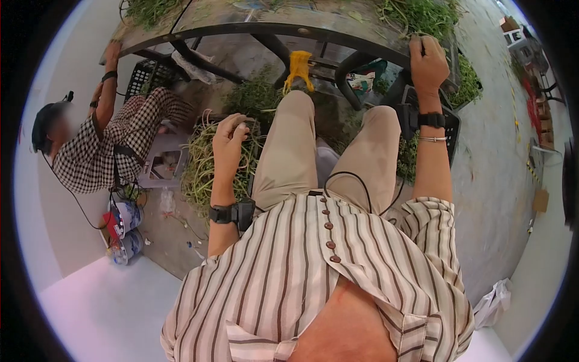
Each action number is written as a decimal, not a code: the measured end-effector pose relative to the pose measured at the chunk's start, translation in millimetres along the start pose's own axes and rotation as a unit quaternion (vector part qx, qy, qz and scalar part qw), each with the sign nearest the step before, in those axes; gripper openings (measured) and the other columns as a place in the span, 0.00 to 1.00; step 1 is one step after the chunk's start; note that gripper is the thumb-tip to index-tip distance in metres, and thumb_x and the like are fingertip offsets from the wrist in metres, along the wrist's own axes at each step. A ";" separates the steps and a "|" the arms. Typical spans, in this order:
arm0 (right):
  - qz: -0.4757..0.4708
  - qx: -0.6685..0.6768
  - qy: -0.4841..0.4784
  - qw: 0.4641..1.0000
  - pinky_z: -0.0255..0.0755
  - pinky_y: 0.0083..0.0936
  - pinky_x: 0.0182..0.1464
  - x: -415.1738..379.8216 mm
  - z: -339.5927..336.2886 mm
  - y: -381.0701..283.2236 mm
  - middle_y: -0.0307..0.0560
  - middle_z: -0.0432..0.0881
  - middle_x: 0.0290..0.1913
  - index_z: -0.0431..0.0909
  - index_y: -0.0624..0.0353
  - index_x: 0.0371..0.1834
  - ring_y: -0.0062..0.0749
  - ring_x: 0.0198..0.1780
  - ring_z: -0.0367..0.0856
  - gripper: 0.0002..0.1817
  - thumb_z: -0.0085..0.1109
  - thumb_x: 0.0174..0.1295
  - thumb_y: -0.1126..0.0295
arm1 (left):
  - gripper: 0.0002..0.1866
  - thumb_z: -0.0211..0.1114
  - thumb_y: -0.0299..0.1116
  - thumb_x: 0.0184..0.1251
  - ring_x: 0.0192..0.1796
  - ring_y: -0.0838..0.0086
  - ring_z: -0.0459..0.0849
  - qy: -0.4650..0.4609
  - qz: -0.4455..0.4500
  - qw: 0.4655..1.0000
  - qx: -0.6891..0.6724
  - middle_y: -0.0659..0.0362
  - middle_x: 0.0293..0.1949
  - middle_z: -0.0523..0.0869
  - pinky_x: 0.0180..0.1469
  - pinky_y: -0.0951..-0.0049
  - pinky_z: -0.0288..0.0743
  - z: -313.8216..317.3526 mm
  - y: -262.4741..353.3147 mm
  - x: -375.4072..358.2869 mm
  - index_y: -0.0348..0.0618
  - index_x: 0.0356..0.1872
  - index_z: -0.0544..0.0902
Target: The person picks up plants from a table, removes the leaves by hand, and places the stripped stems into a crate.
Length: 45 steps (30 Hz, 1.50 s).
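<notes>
My left hand (230, 142) is raised above a heap of pale green stems (205, 166) beside my left thigh, its fingers curled together; whether something small is between them I cannot make out. At the table's front edge, my right hand (429, 65) rests with its fingers bent in. Leafy greens (425, 17) lie on the table (241, 25) just beyond it. Under the table edge, a yellow net bag (298, 71) hangs in front of my knees.
A co-worker (90, 139) in checked clothes sits at the left, one hand on the table edge. Black crates (146, 76) with greens stand below the table. Buckets (125, 232) are at the lower left, a white bag (494, 304) at the lower right.
</notes>
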State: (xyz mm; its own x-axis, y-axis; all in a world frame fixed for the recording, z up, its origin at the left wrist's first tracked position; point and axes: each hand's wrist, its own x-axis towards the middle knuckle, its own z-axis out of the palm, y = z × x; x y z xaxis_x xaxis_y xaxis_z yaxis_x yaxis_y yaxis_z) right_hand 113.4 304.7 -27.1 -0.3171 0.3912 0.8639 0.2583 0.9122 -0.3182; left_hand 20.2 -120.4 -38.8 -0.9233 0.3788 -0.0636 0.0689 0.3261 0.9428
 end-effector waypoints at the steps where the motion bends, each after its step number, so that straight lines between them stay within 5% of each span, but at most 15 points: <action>1: -0.004 0.005 0.007 1.000 0.70 0.31 0.27 0.8 0.5 -0.3 0.39 0.79 0.28 0.76 0.53 0.26 0.42 0.28 0.77 0.10 0.60 0.59 0.61 | 0.16 0.58 0.33 0.68 0.45 0.74 0.81 -0.007 0.002 1.000 0.004 0.57 0.54 0.77 0.46 0.76 0.76 1.0 -0.3 1.9 0.36 0.52 0.79; 18: -0.008 0.012 0.000 1.000 0.70 0.32 0.26 0.2 -0.5 -0.4 0.40 0.79 0.29 0.77 0.53 0.26 0.42 0.27 0.76 0.09 0.59 0.59 0.62 | 0.17 0.58 0.33 0.68 0.46 0.74 0.81 -0.018 -0.004 1.000 0.024 0.56 0.53 0.78 0.45 0.75 0.76 0.4 -5.6 10.6 0.35 0.54 0.78; 21: -0.002 0.004 -0.008 1.000 0.70 0.32 0.27 0.6 -4.2 -2.2 0.40 0.79 0.29 0.77 0.54 0.26 0.43 0.27 0.76 0.08 0.59 0.59 0.63 | 0.17 0.57 0.33 0.68 0.48 0.72 0.80 -0.017 0.036 0.998 0.047 0.54 0.53 0.78 0.47 0.72 0.75 3.4 1.3 23.9 0.35 0.54 0.77; 24: -0.016 0.003 0.005 1.000 0.70 0.31 0.27 4.6 -10.1 -8.7 0.42 0.79 0.29 0.77 0.54 0.26 0.43 0.27 0.76 0.08 0.58 0.59 0.64 | 0.16 0.57 0.32 0.68 0.52 0.69 0.78 0.026 0.167 0.973 0.154 0.54 0.53 0.77 0.52 0.69 0.73 8.9 30.0 49.0 0.36 0.54 0.77; 29: 0.076 0.006 -0.097 0.992 0.69 0.32 0.30 9.5 -23.2 -17.5 0.46 0.77 0.30 0.74 0.58 0.27 0.46 0.31 0.76 0.09 0.58 0.59 0.64 | 0.18 0.55 0.36 0.70 0.51 0.64 0.75 0.108 0.330 0.918 0.192 0.52 0.50 0.78 0.56 0.65 0.68 26.7 78.8 120.6 0.37 0.55 0.76; 33: 0.093 -0.029 -0.204 0.974 0.67 0.33 0.29 19.9 -38.6 -28.7 0.48 0.75 0.28 0.72 0.59 0.26 0.50 0.30 0.74 0.11 0.57 0.60 0.65 | 0.20 0.54 0.39 0.70 0.49 0.61 0.75 0.095 0.353 0.882 0.297 0.50 0.50 0.77 0.55 0.64 0.67 32.2 96.0 198.2 0.39 0.58 0.74; 36: 0.085 -0.023 -0.171 0.981 0.65 0.32 0.27 19.0 -40.7 -34.5 0.49 0.72 0.25 0.70 0.60 0.24 0.48 0.26 0.71 0.12 0.58 0.60 0.67 | 0.19 0.54 0.41 0.69 0.55 0.52 0.72 0.115 0.344 0.896 0.257 0.47 0.47 0.79 0.59 0.55 0.64 47.2 89.2 234.2 0.43 0.56 0.76; 38: 0.097 -0.035 -0.187 0.977 0.64 0.31 0.27 20.9 -44.4 -40.2 0.48 0.70 0.24 0.69 0.61 0.23 0.46 0.24 0.69 0.12 0.59 0.59 0.68 | 0.20 0.54 0.44 0.70 0.60 0.48 0.70 0.230 0.419 0.827 0.295 0.47 0.48 0.79 0.60 0.54 0.62 55.4 79.9 246.6 0.45 0.56 0.77; 42: 0.090 -0.024 -0.192 0.977 0.62 0.28 0.24 20.8 -43.3 -48.6 0.47 0.66 0.22 0.65 0.62 0.21 0.41 0.21 0.63 0.14 0.60 0.58 0.71 | 0.20 0.53 0.46 0.70 0.63 0.46 0.66 0.182 0.401 0.857 0.269 0.46 0.52 0.78 0.61 0.52 0.61 42.9 82.4 239.5 0.47 0.57 0.77; 45: 0.105 -0.042 -0.206 0.972 0.62 0.28 0.24 18.9 -51.2 -47.3 0.47 0.66 0.22 0.66 0.62 0.21 0.41 0.21 0.64 0.14 0.61 0.58 0.72 | 0.20 0.50 0.47 0.72 0.56 0.52 0.71 0.158 0.422 0.840 0.303 0.48 0.56 0.75 0.60 0.53 0.60 42.1 89.8 232.8 0.51 0.59 0.75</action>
State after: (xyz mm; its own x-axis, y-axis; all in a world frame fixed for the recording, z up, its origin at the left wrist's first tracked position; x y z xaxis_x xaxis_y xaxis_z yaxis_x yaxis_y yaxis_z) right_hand 141.9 262.7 24.3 -0.5832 0.5992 0.5485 0.4250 0.8005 -0.4226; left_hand -172.6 33.6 17.3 -0.4961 0.4801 0.7235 0.8406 0.4740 0.2619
